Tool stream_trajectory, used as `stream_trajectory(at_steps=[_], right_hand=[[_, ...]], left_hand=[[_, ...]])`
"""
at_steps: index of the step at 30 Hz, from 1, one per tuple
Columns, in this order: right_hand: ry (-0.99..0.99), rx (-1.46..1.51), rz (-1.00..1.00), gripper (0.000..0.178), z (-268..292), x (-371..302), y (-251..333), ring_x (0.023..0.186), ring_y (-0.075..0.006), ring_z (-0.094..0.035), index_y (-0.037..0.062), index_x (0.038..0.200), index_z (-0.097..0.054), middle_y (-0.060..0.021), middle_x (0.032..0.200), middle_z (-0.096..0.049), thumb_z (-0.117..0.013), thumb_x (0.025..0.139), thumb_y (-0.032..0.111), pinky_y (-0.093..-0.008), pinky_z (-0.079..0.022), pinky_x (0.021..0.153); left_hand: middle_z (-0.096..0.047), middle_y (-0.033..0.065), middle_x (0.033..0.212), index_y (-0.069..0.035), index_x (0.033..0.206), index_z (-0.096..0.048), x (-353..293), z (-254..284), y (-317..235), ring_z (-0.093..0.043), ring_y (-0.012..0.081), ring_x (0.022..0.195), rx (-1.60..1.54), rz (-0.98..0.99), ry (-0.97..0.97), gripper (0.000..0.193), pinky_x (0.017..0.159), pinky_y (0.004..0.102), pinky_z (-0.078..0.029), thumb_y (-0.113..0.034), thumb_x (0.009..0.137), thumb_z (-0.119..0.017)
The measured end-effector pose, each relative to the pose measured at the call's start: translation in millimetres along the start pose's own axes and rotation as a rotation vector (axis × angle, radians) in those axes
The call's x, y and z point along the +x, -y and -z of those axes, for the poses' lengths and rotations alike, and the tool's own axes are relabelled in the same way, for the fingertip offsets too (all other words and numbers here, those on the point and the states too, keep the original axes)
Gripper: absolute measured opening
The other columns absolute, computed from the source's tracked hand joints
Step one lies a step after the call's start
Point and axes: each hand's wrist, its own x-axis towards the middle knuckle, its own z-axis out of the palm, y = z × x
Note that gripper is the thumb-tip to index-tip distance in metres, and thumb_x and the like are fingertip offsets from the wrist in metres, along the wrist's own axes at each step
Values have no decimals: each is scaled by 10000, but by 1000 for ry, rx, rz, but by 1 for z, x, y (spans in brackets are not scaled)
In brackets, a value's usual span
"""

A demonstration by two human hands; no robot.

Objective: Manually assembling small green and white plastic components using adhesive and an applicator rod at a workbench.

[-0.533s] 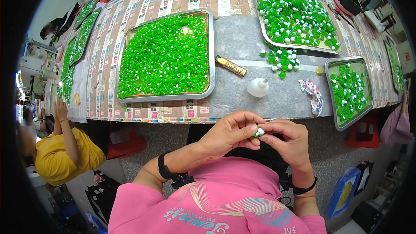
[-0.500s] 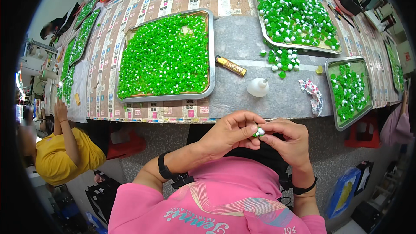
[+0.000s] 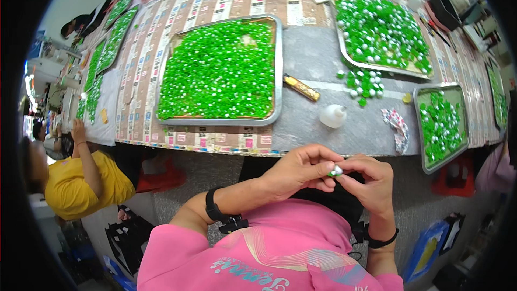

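So, taking the white bottle [image 3: 333, 116] as our mark: far to its left, a co-worker [image 3: 89, 188] in yellow is reaching both arms toward the tabletop [image 3: 137, 113], and closer on that side a big metal tray [image 3: 278, 70] is carrying a thick spread of green-and-white bits [image 3: 215, 70]. Just left of the bottle, a gold-and-black stick [image 3: 303, 87] is lying aslant. On the bottle's near side, the left hand [image 3: 301, 168] is clamping its grip on a small green-and-white piece [image 3: 336, 171], which is hanging off the tabletop's edge, straight below the bottle. The right hand [image 3: 374, 180], nearside right of the bottle, is pinching that same piece between thumb and forefinger. Beyond the bottle's right, loose pieces [image 3: 365, 83] are clustering before a second tray [image 3: 386, 71]; right of the bottle a floral cloth [image 3: 396, 126] is lying, and farther right a smaller tray [image 3: 419, 124] is resting.
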Motion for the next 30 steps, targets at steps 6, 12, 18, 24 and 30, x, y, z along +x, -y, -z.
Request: stream_trajectory(at_steps=[6,12,18,24,30], right_hand=[[-481,-80,-103,216,49,-11,-15,833,-105,-594,-2,971,-646,-37,937,-628,-662,769,-78,-232,-479,758],[-998,-788,-124,225,153,-20,-58,855,-121,-596,32,1094,-646,-46,985,-656,-623,880,99,-271,-477,763],[-989,-869,-53,246,171,-12,-69,880,-151,-608,33,1110,-642,-79,1013,-655,-606,898,154,-287,-479,763],[-774,-847,163,199,110,4,-35,935,-183,-593,13,1051,-647,-85,1017,-644,-622,858,55,-312,-461,836],[-377,-581,204,322,25,28,-9,969,-253,-592,10,1067,-628,-119,1033,-630,-694,751,2,-332,-444,882]], left_hand=[[-615,53,917,-29,1174,-567,-14,0,-16,-616,107,771,355,-251,-121,249,725,250,-536,-134,951,-534],[-603,74,794,-28,939,-667,-37,33,-68,-559,170,719,1111,-930,-717,123,617,289,-439,-43,819,-645],[-584,90,878,-52,943,-677,-40,73,-110,-540,239,822,1745,-1114,-1012,172,741,333,-423,-26,775,-660],[-591,87,874,-55,881,-665,-21,82,-117,-525,264,864,1776,-1042,-892,155,770,358,-416,-45,730,-699],[-615,95,858,-38,860,-636,-19,89,-118,-557,274,844,1775,-1052,-831,153,750,363,-443,-31,722,-701]])
